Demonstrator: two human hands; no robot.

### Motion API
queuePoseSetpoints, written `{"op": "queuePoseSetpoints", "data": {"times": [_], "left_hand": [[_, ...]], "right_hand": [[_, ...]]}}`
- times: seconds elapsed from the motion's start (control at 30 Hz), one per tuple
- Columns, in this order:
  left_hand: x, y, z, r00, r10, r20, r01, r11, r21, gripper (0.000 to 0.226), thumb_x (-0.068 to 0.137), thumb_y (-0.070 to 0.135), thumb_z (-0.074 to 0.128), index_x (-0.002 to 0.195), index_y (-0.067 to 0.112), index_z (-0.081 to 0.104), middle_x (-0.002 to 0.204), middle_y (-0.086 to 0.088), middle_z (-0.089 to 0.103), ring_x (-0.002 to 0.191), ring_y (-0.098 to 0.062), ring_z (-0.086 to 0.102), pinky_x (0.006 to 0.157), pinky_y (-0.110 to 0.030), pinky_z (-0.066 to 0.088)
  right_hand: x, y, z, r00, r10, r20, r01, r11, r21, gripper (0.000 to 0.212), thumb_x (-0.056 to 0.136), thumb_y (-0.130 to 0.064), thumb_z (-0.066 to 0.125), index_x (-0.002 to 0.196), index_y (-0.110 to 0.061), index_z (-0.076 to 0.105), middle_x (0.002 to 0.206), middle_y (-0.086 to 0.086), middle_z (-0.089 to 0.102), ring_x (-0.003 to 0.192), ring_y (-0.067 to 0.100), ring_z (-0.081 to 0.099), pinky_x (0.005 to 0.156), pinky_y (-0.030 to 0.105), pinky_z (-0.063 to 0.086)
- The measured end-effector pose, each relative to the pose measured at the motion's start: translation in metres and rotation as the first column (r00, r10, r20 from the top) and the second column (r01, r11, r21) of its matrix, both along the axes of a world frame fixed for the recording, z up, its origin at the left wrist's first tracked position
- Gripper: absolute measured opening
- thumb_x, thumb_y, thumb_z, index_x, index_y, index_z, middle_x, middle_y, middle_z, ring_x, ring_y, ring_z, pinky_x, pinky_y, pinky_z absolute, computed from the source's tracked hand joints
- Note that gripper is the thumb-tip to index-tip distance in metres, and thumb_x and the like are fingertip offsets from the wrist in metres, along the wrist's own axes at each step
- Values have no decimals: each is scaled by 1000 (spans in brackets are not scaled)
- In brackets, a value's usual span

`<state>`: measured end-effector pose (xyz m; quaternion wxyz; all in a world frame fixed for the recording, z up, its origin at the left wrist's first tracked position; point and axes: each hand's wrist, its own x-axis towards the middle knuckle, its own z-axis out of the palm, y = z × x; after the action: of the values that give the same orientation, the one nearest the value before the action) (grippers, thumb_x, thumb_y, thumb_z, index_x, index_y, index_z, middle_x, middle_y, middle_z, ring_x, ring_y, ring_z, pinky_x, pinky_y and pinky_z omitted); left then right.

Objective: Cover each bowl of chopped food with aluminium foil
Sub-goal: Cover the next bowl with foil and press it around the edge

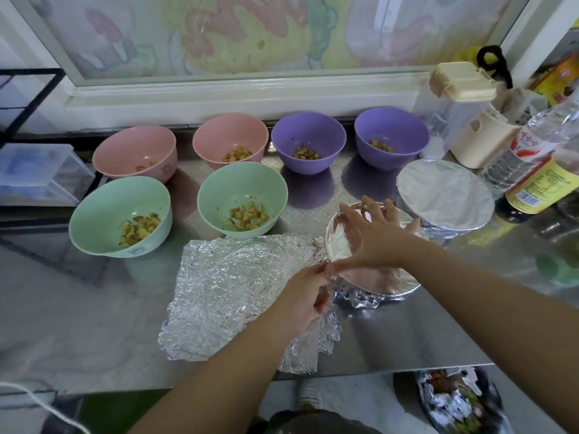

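Note:
Several open bowls of chopped food stand on the steel counter: two pink (136,153) (230,139), two purple (308,140) (391,136) and two green (120,214) (242,197). A foil-covered bowl (445,195) sits at the right. In front of it stands another bowl with foil over its top (372,280). My right hand (372,233) lies spread on that foil, fingers straight. My left hand (308,296) pinches the foil at the bowl's near-left rim. Crumpled foil sheets (232,286) lie flat beside it.
At the right stand a clear bottle (529,145), a yellow-labelled bottle (545,183) and a cream container (479,136). A clear plastic box (37,173) sits at the left. The counter's front edge runs below the foil sheets; a foil-lined dish (457,402) sits lower down.

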<state>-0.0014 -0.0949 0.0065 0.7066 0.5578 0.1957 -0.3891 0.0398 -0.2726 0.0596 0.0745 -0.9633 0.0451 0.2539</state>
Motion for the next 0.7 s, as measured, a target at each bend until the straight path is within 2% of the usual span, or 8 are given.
{"op": "queuePoseSetpoints", "data": {"times": [0.1,0.2,0.33,0.4,0.47,0.5,0.57,0.7], "left_hand": [[-1,4,-5,993,94,-64,-98,993,-61,25,99,-1,48,121,9,55,86,-15,72,62,-18,64,59,-31,54],[-2,9,-11,990,121,-70,-127,989,-80,27,99,-4,46,124,7,49,107,-26,71,73,-26,71,76,-41,60],[-6,12,-14,992,110,62,-109,994,-30,27,98,-9,43,116,11,44,106,-30,68,83,-32,73,81,-38,60],[-8,14,-14,986,20,163,-23,1000,18,20,98,-6,44,110,9,47,111,-28,66,91,-31,72,86,-34,59],[-12,16,-10,936,-181,303,124,972,198,15,96,5,54,109,12,52,104,-15,67,78,-15,67,72,-23,55],[-14,17,-7,882,-300,364,188,932,310,19,94,12,59,111,17,53,96,-5,65,66,-6,59,62,-18,48],[-15,17,-6,777,-449,441,243,860,449,30,90,20,66,114,24,51,89,7,60,55,4,49,54,-13,39],[-6,11,-3,665,-569,484,202,761,617,24,93,19,63,114,23,52,89,11,59,63,3,55,52,-8,40]], "right_hand": [[1,0,0,1000,2,-11,-2,1000,6,144,36,-105,55,151,-56,-16,166,-9,-25,152,37,-23,106,85,2],[1,-1,-1,1000,2,-16,-2,1000,8,147,31,-106,51,151,-56,-17,166,-9,-25,152,37,-23,106,85,1],[0,-2,-3,1000,4,-7,-4,1000,8,148,31,-107,51,151,-56,-17,166,-8,-25,152,37,-23,106,84,2],[1,-1,-4,1000,0,-5,0,1000,10,147,32,-106,52,151,-56,-17,166,-8,-25,152,37,-23,106,84,2],[1,-1,-4,1000,0,-2,0,1000,8,145,35,-105,54,151,-56,-17,166,-9,-25,152,37,-23,106,84,2],[1,-1,-4,1000,2,-3,-2,1000,5,144,36,-105,54,151,-57,-18,166,-9,-25,152,37,-23,106,84,2],[1,-2,-5,1000,7,-5,-7,1000,-4,144,36,-106,52,151,-56,-18,166,-9,-26,152,37,-23,106,85,2],[1,-2,-6,1000,13,-3,-13,1000,-3,145,36,-106,53,151,-55,-19,166,-8,-26,152,37,-24,106,85,2]]}}
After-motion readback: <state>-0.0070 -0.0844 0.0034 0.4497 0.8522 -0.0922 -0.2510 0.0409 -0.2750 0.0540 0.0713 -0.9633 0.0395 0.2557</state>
